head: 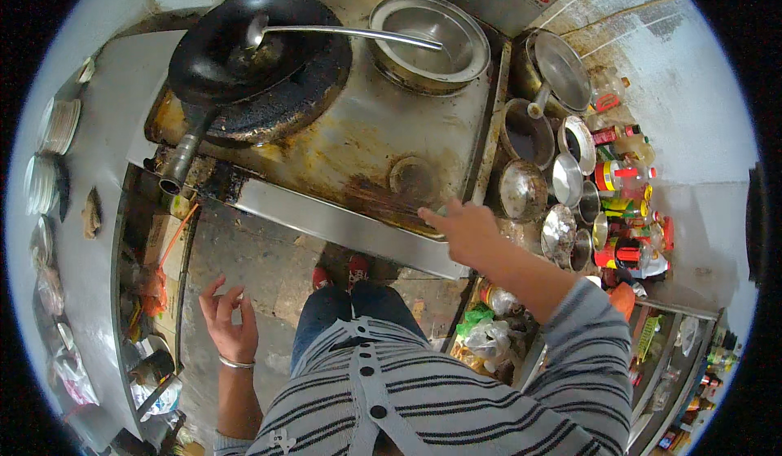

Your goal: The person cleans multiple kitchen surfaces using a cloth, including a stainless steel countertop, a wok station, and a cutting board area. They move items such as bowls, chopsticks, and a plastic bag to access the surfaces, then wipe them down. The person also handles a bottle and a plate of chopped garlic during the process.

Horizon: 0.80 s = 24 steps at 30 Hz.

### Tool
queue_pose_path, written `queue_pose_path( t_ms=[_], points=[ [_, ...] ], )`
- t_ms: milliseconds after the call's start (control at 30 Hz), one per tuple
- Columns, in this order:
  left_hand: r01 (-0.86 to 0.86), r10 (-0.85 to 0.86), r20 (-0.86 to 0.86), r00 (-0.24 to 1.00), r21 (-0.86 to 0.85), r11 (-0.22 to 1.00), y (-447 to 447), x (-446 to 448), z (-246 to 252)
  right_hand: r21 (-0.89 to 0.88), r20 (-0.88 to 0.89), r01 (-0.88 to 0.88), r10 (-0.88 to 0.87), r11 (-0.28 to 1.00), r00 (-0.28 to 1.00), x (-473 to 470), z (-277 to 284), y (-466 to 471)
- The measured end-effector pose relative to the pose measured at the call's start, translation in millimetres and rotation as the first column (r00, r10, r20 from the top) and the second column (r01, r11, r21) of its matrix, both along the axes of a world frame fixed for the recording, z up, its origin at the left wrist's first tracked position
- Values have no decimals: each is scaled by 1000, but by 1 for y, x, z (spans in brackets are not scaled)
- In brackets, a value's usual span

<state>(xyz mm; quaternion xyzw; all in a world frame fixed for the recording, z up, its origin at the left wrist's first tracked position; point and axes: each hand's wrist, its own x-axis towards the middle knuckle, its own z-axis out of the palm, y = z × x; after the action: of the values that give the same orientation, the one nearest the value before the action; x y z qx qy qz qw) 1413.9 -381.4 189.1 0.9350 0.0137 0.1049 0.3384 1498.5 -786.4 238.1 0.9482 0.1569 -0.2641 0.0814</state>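
Note:
My right hand (470, 230) is over the front right corner of the greasy steel stove top (366, 114). It grips what looks like a bamboo wok brush (382, 196), whose brown bristles are blurred and point left along the front edge. Just behind the brush is a round mark or shallow ring (413, 178) on the stove surface. My left hand (231, 321) hangs over the floor with its fingers apart, holding nothing. On the burner at the back left, a black wok (201, 53) rests tilted, its metal handle towards me. A steel ladle (348, 30) spans from the wok to a metal basin (421, 34).
Several metal bowls (522, 190), a small pan (559, 68) and sauce bottles (617, 176) crowd the right side. Stacked plates (60, 126) and a brown rag (91, 215) lie on the left steel counter (101, 273). Plastic bags (486, 337) fill a low shelf at right.

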Motion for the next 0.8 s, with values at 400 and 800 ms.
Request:
queue_pose_path(
  t_ms=[400,800],
  points=[
    [46,-46,2,999,-45,998,20,-9,-8,17,90,561,-560,828,824,4,-36,-65],
    [114,-113,17,993,-74,991,28,-7,-13,128,103,615,-627,778,772,9,-35,-42]
  ],
)
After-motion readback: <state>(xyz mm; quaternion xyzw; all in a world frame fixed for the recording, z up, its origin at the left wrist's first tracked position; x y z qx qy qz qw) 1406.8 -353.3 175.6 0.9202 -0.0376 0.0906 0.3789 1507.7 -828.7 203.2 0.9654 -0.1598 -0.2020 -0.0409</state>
